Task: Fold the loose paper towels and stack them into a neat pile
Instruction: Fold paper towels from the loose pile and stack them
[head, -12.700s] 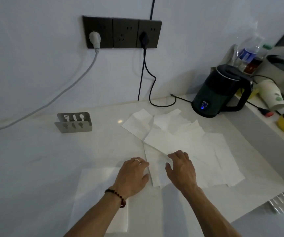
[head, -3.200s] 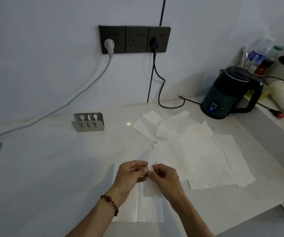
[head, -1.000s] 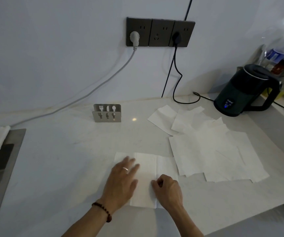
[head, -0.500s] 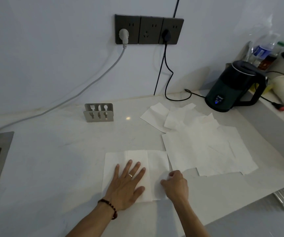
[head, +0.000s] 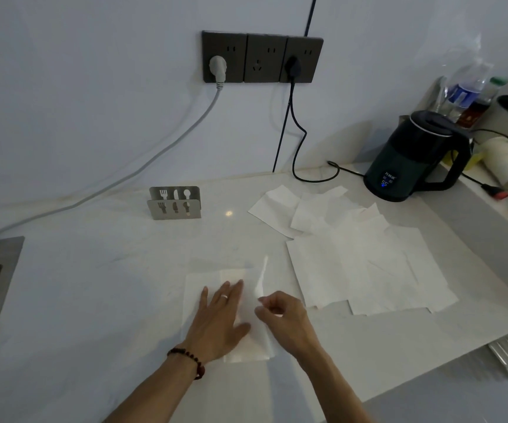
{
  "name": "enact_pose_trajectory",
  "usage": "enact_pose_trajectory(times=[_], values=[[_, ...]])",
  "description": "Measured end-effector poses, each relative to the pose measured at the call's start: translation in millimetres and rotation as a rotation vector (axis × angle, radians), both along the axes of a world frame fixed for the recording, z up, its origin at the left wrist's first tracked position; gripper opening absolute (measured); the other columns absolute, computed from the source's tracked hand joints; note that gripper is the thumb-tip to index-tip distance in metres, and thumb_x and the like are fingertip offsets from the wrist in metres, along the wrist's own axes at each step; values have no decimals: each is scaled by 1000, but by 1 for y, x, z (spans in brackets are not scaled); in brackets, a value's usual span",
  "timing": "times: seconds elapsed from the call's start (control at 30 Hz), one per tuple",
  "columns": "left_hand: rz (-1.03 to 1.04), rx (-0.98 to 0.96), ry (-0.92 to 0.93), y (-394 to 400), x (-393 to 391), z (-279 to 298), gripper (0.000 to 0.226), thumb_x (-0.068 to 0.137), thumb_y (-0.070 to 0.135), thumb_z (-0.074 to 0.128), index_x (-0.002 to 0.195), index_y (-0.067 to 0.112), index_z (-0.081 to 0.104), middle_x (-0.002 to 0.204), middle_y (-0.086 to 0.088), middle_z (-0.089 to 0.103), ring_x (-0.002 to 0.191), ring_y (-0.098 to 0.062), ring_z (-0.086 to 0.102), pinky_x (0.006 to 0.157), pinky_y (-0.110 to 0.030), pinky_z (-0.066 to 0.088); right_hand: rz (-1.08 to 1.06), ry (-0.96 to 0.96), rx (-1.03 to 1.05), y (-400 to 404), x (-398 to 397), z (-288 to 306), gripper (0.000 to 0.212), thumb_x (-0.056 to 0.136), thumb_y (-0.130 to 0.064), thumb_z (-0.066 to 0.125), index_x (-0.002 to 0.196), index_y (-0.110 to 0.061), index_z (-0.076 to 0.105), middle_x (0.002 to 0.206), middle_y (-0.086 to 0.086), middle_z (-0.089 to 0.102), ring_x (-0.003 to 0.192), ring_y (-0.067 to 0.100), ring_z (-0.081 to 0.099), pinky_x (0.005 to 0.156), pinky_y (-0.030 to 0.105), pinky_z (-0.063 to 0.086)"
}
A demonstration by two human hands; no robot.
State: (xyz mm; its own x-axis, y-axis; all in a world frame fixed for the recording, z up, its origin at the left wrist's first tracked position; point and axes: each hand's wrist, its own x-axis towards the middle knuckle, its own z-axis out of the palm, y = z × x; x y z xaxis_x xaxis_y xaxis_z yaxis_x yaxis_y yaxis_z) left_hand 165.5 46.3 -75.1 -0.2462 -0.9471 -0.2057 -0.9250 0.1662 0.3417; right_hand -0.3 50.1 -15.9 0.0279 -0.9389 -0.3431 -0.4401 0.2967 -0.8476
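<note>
**Right flap of the paper towel lifted**

The left hand (head: 220,320) lies flat, fingers straight, pressing the paper towel (head: 196,288) onto the counter (head: 94,285). The right hand (head: 283,320) pinches the towel's raised right edge. The loose towels (head: 356,254) lie spread at two o'clock, near the kettle (head: 411,157).

The right hand (head: 286,320), earlier resting at the paper towel's (head: 204,280) right edge, is now pinching that edge and lifting it upright beside the left hand (head: 220,319), which is pressing the towel flat.
</note>
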Motion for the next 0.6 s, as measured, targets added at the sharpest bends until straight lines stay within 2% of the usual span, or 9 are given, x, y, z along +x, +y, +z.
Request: enact_pose_trajectory(times=[0.1, 0.2, 0.3, 0.37, 0.4, 0.43, 0.5, 0.53, 0.6], values=[[158, -56, 100, -3, 9, 6, 88, 93, 51, 49, 154, 17, -4, 158, -2, 25, 147, -17, 19, 122, -39, 3, 48, -42, 0, 4, 3, -9, 16, 90, -36, 61, 87, -22, 68, 86, -10, 69, 82, 5, 64, 73, 21, 51], [149, -95, 85, 3, 19, 7, 79, 96, 45, 49, 154, 25, 1, 155, 1, 30, 146, -17, 20, 121, -37, 7, 31, 118, -100, 3, -4, -25, 13, 95, -28, 54, 99, -24, 66, 99, -13, 66, 88, 3, 61, 78, 18, 47], [81, -100, 56, 7, 26, 6, 57, 95, 24, 56, 148, 27, 35, 153, -3, 36, 146, -23, 24, 120, -40, 16, 138, 307, -145, 1, -10, -37, 30, 97, -24, 51, 126, -24, 59, 123, -7, 55, 109, 12, 56, 96, 23, 46], [37, -137, 52, 8, 27, 0, 42, 84, 15, 70, 124, 24, 64, 139, -10, 54, 134, -33, 45, 109, -46, 35, 247, 418, -185, -1, -10, -41, 37, 97, -25, 51, 134, -24, 53, 132, -4, 49, 120, 16, 48, 101, 24, 40], [20, -175, 27, 9, 28, -5, 34, 83, 16, 70, 116, 24, 69, 134, -11, 59, 130, -33, 50, 105, -47, 38, 292, 463, -206, -2, -10, -44, 40, 97, -28, 51, 136, -25, 52, 135, -4, 46, 123, 17, 46, 102, 24, 39], [1, -171, -10, 10, 29, -6, 30, 88, 24, 61, 117, 24, 69, 136, -10, 58, 132, -32, 49, 106, -46, 35, 328, 501, -218, -3, -9, -46, 41, 96, -30, 51, 137, -26, 51, 138, -4, 44, 125, 17, 44, 103, 25, 38], [-32, -55, -67, 12, 26, 1, 54, 94, 44, 29, 137, 21, 53, 153, -5, 39, 145, -27, 28, 115, -44, 14, 380, 582, -232, -3, -8, -50, 42, 96, -34, 51, 138, -30, 49, 142, -4, 42, 127, 17, 41, 104, 26, 38], [-39, -31, -78, 10, 24, 0, 61, 96, 48, 23, 146, 19, 39, 159, -1, 24, 149, -24, 13, 118, -43, 3, 398, 614, -243, -4, -8, -51, 43, 96, -36, 50, 139, -31, 48, 143, -5, 40, 128, 17, 41, 104, 27, 39], [-57, -29, -101, 9, 21, 2, 62, 100, 48, 28, 154, 19, 16, 163, 3, 3, 150, -20, -5, 119, -42, -7, 425, 640, -248, -5, -10, -52, 44, 96, -37, 50, 140, -32, 46, 144, -6, 39, 128, 17, 40, 104, 28, 39]])
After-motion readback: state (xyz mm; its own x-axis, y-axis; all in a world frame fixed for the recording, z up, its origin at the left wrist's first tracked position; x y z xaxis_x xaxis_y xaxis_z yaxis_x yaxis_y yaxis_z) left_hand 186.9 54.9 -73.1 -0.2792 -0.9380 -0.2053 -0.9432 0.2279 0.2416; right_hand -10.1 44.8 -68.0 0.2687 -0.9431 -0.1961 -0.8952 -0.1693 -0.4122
